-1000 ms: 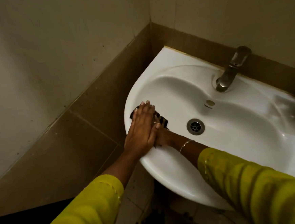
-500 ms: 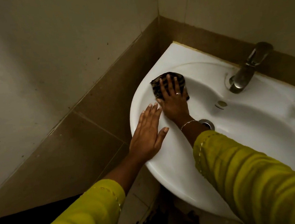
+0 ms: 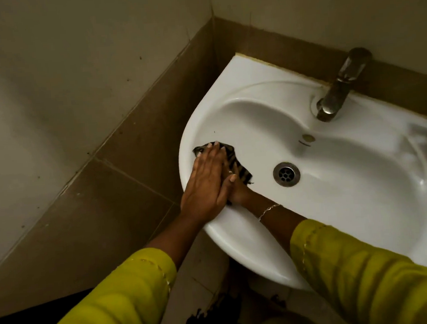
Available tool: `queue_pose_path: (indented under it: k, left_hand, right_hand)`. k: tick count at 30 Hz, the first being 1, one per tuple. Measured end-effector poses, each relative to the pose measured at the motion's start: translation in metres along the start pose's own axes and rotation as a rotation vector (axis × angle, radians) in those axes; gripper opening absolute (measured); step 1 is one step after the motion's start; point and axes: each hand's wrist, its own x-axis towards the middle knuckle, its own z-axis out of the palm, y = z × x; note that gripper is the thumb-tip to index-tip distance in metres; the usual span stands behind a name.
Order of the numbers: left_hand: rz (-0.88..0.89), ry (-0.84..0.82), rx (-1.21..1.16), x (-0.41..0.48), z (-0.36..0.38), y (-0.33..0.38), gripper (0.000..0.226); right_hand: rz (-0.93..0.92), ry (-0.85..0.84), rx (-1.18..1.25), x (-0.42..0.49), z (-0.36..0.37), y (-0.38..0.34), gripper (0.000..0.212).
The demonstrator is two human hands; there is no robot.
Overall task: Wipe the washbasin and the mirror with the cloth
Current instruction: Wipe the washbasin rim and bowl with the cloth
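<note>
The white washbasin (image 3: 363, 201) is fixed in a wall corner. A dark striped cloth (image 3: 242, 168) lies on the basin's left inner slope near the rim. My right hand (image 3: 237, 192) presses on the cloth with flat fingers; most of it is hidden under my left hand (image 3: 206, 180). The left hand lies flat on top with straight fingers, its fingertips reaching the cloth's far edge. No mirror is in view.
A metal tap (image 3: 339, 88) stands at the basin's back, and the drain (image 3: 286, 174) sits in the bowl's middle. Brown tiled walls (image 3: 131, 168) close in on the left and behind. Water shines on the basin's right side (image 3: 426, 150).
My right hand has drawn the cloth back from the basin's far left rim toward me. It now lies under my left hand, which shifted slightly forward over it.
</note>
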Motion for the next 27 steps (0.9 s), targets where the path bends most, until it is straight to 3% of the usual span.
queue_pose_path:
  k: [3,6,11,22,27]
  left_hand:
    - [-0.025,-0.001,-0.009,0.0,0.0,0.003,0.065]
    - [-0.025,-0.002,-0.005,-0.001,0.0,0.002,0.065]
    - [-0.02,-0.017,0.03,0.0,-0.001,0.0,0.067]
    - [-0.015,-0.054,0.13,0.002,0.002,-0.002,0.069]
    - [-0.015,-0.067,0.159,0.002,0.002,-0.002,0.07]
  right_hand:
    - [0.057,-0.077,0.093,-0.018,0.004,0.0,0.047]
    - [-0.144,-0.134,0.053,-0.035,0.009,0.003,0.051]
    - [-0.199,-0.303,-0.032,-0.074,0.001,0.026,0.055]
    - [-0.058,-0.675,-0.335,-0.163,-0.07,0.097,0.055]
    - [0.081,-0.812,-0.665,-0.174,-0.116,0.12,0.061]
